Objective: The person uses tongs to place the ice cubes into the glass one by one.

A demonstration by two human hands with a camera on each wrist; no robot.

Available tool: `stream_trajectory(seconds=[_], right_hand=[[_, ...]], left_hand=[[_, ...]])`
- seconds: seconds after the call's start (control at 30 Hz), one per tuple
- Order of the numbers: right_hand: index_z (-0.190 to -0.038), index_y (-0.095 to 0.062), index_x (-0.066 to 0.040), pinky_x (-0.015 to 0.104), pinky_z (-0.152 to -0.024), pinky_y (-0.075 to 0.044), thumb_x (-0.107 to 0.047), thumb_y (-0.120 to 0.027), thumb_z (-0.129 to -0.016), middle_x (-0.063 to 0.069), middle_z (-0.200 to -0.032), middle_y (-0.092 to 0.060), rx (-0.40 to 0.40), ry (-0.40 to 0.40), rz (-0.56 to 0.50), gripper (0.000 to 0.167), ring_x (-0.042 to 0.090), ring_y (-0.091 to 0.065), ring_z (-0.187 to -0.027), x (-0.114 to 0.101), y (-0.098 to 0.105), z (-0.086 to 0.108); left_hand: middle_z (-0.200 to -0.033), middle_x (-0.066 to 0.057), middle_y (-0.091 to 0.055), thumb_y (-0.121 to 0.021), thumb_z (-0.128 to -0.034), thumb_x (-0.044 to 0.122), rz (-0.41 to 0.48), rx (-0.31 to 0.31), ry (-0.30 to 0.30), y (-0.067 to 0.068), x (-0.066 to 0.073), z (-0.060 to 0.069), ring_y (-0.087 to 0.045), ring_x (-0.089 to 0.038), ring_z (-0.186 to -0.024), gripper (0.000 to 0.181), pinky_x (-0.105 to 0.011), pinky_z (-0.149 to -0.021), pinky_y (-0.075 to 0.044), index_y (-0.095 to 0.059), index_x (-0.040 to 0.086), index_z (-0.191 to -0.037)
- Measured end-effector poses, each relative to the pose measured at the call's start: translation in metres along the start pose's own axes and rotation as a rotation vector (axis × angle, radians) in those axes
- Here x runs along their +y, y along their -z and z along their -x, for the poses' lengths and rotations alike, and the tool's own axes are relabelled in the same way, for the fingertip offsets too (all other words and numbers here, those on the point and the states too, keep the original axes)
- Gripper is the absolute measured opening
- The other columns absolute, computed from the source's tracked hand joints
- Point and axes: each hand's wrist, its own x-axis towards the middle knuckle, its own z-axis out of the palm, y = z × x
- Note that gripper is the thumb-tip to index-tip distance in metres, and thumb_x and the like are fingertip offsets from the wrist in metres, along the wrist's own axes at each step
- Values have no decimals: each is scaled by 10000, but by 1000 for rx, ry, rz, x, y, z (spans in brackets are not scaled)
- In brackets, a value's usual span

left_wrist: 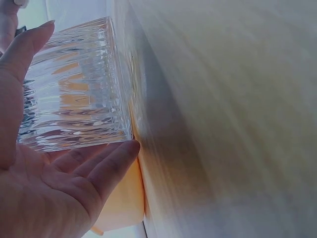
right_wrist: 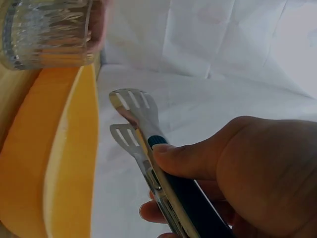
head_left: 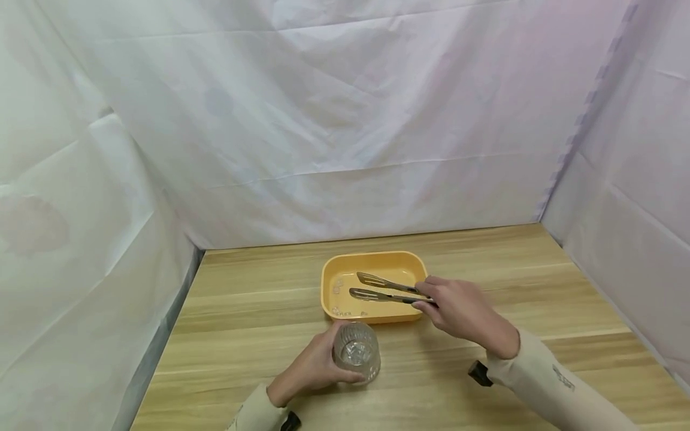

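My left hand (head_left: 319, 361) holds a clear ribbed drinking glass (head_left: 357, 354), thumb on the near side and fingers on the far side. In the left wrist view the base of the glass (left_wrist: 106, 74) is close to the tabletop; whether it touches is unclear. My right hand (head_left: 458, 305) grips metal tongs (head_left: 377, 296) with slotted ends and dark handles. The tong ends are apart, over a yellow tray (head_left: 372, 256), with nothing between them. Several small clear pieces (head_left: 339, 312), like ice cubes, lie along the tray's left side and near edge. Whether pieces lie inside the glass is hard to tell.
The wood-grain table (head_left: 253, 299) stretches to both sides of the tray. White cloth sheets (head_left: 345, 120) hang behind and at left and right. A dark wrist device (head_left: 480, 373) juts out below my right sleeve.
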Motion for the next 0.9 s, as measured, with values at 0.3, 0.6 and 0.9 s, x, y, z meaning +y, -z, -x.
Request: stream_trajectory(seconds=[0.3, 0.6, 0.9], right_hand=[[-934, -645, -136, 220, -487, -342, -308, -728, -902, -67, -762, -517, -85, -24, -18, 194, 48, -390, -543, 2, -23, -22], [-956, -657, -126, 241, -471, -345, -328, -721, -908, -37, -804, -564, -127, -23, 3, 217, 67, -405, -537, 4, -46, -42], [-972, -675, -144, 241, -468, -382, -329, -727, -905, -3, -873, -643, -143, -3, 15, 203, 73, -476, -574, 7, -62, -58]], left_hand=[[-1291, 32, -594, -901, -646, 487, 10, -10, -3, -1, 0, 1, -594, -146, -1146, 955, -337, -957, -496, -385, 251, -1414], [-1294, 24, -591, -888, -651, 523, -7, -7, 1, -1, 0, 1, -591, -150, -1151, 962, -338, -951, -502, -386, 233, -1418], [-1289, 25, -591, -886, -655, 521, -12, -5, -5, 0, 0, 0, -591, -148, -1151, 950, -336, -950, -503, -383, 246, -1413]])
